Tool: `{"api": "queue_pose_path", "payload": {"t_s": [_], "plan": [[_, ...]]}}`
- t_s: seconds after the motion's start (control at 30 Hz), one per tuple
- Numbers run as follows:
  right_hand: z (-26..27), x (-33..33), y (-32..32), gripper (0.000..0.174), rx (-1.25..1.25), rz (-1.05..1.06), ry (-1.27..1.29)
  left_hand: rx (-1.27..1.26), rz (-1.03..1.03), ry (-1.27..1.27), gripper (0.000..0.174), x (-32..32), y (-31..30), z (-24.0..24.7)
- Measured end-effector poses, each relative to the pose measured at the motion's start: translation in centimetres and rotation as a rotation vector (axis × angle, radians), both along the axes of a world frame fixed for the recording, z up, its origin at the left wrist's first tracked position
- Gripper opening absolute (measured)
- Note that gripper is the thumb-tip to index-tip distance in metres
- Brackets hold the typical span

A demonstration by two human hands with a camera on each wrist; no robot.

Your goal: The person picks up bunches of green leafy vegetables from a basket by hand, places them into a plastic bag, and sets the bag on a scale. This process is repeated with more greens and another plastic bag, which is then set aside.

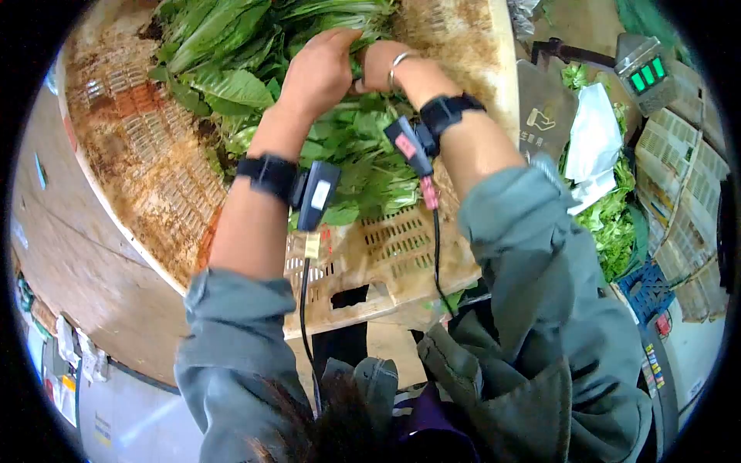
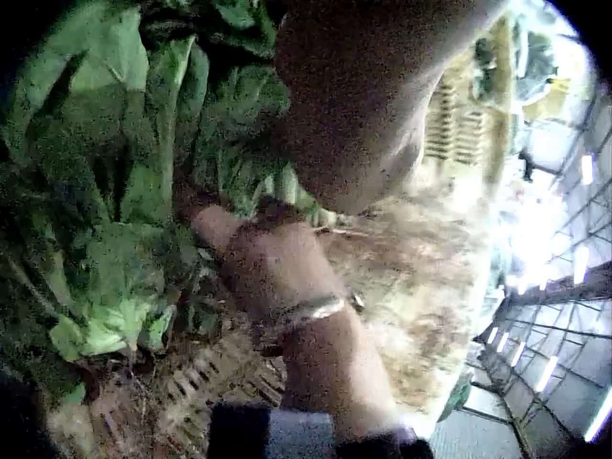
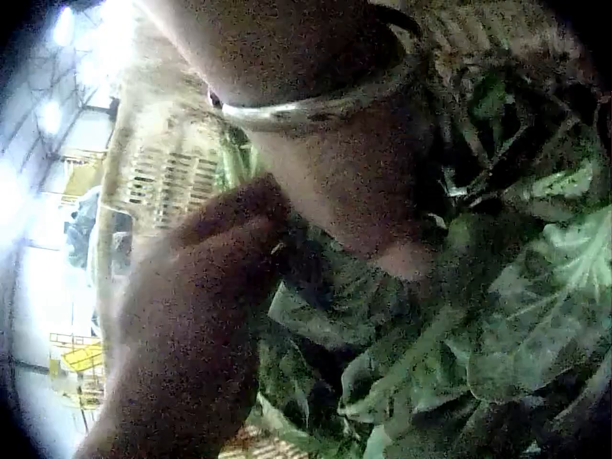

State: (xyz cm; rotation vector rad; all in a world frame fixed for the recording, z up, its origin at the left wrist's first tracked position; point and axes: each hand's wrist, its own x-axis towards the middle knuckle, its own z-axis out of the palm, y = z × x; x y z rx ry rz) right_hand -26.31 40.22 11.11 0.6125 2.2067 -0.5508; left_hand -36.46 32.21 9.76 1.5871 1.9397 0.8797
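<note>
A heap of leafy greens [image 1: 347,139] lies in a dirty beige plastic crate [image 1: 386,255]. Both hands meet at the far side of the heap. My left hand [image 1: 320,69] curls over a bunch of leaves, its fingers [image 3: 191,316] bent inward. Right beside it, my right hand [image 1: 377,62], with a silver bangle [image 1: 395,65] on the wrist, reaches into the same bunch. One of its fingers [image 2: 215,225] pokes in among the stems [image 2: 143,191]. The fingertips of both hands are hidden by leaves.
The crate's mesh bottom [image 1: 139,147] is bare and soiled at the left. At the right are more greens [image 1: 614,216] with a white sheet [image 1: 593,139] on them, a scale with green digits [image 1: 644,73], stacked pale crates [image 1: 687,185] and a blue crate [image 1: 644,292].
</note>
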Motion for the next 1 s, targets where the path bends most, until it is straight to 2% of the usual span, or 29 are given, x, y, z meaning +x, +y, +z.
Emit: {"api": "queue_pose_path", "payload": {"t_s": [0.07,0.1,0.13,0.17,0.2,0.23,0.27,0.3,0.33,0.37,0.4,0.43,0.5,0.53,0.57,0.6,0.63,0.7,0.73,0.8,0.83,0.9,0.93,0.97,1.0], "plan": [[0.9,0.6,-0.7,0.043,-0.005,-0.073,-0.023,-0.446,-0.204,0.023,0.031,0.1,1.6,-1.2],[2.1,1.6,-2.2,0.043,0.009,-0.103,-0.049,-0.445,-0.221,0.029,0.031,0.7,1.8,-1.5],[1.6,2.5,-3.4,0.043,0.01,-0.103,-0.05,-0.581,-0.255,-0.019,0.042,1.0,1.2,-1.9],[1.3,3.6,-4.5,0.045,0.161,-0.174,0.116,-0.725,-0.313,-0.045,0.053,1.2,1.1,-1.7],[0.9,4.5,-5.6,0.047,0.309,-0.236,0.28,-0.747,-0.251,-0.042,0.068,1.8,0.8,-1.7],[2.4,5.1,-6.5,0.047,0.355,-0.318,0.387,-0.746,-0.252,-0.043,0.068,1.8,1.1,-1.7],[4.5,5.3,-8.1,0.048,0.399,-0.437,0.502,-0.852,-0.26,-0.086,0.072,1.2,1.7,-1.2],[6.3,5.9,-9.7,0.043,0.354,-0.642,0.749,-0.945,-0.247,-0.15,0.078,1.2,2.5,-0.9],[6.6,5.8,-9.6,0.038,0.368,-0.65,0.801,-0.958,-0.271,-0.172,0.083,1.1,2.7,-0.8],[7.7,7.7,-13.5,0.036,0.124,-1.032,0.798,-0.944,-0.283,-0.17,0.083,1.4,4.0,-0.3],[7.7,8.3,-14.6,0.041,-0.33,-1.477,0.473,-1.033,-0.301,-0.153,0.075,1.9,4.7,0.1],[5.6,8.4,-15.5,0.041,-0.329,-1.477,0.472,-1.121,-0.305,-0.129,0.068,1.7,5.0,0.2],[-0.3,10.0,-16.5,0.057,-0.6,-2.048,0.334,-0.982,-0.415,-0.398,0.042,0.8,4.8,-3.3],[-2.5,10.3,-16.1,0.057,-0.583,-2.07,0.352,-0.974,-0.625,-0.239,0.044,1.7,5.9,-2.7],[-4.5,9.8,-16.2,0.055,-0.6,-2.206,0.405,-0.966,-0.806,-0.087,0.049,1.5,5.7,-1.3],[-5.3,9.4,-16.5,0.054,-0.604,-2.358,0.461,-1.116,-0.657,-0.011,0.064,2.7,5.8,1.8],[-2.1,7.8,-16.0,0.06,-0.56,-2.311,0.778,-1.117,-0.699,0.207,0.077,4.5,5.6,3.0],[-0.4,7.9,-15.7,0.066,-0.713,-2.408,0.82,-1.042,-0.658,0.428,0.078,4.9,5.3,2.7],[-0.2,8.2,-15.4,0.066,-0.726,-2.417,0.837,-1.041,-0.663,0.449,0.078,4.5,5.2,2.0],[-0.4,9.0,-14.7,0.07,-1.035,-2.578,0.677,-0.845,-0.416,-0.121,0.081,2.6,3.6,-1.5],[-0.9,8.9,-14.6,0.07,-1.035,-2.592,0.69,-0.822,-0.118,-0.461,0.082,2.4,1.6,-2.6],[-2.1,7.8,-14.8,0.07,-0.891,-2.577,0.876,-0.875,-0.034,-0.362,0.083,3.6,1.5,0.3],[-0.1,7.8,-13.4,0.065,-0.952,-2.45,0.901,-0.867,-0.068,-0.317,0.083,4.4,1.4,1.4],[0.5,8.6,-13.4,0.065,-0.952,-2.45,0.902,-0.847,-0.083,-0.287,0.082,4.9,1.2,1.9],[1.5,9.1,-13.8,0.063,-1.073,-2.444,0.887,-0.855,-0.029,-0.372,0.079,4.9,1.1,2.7]]}}
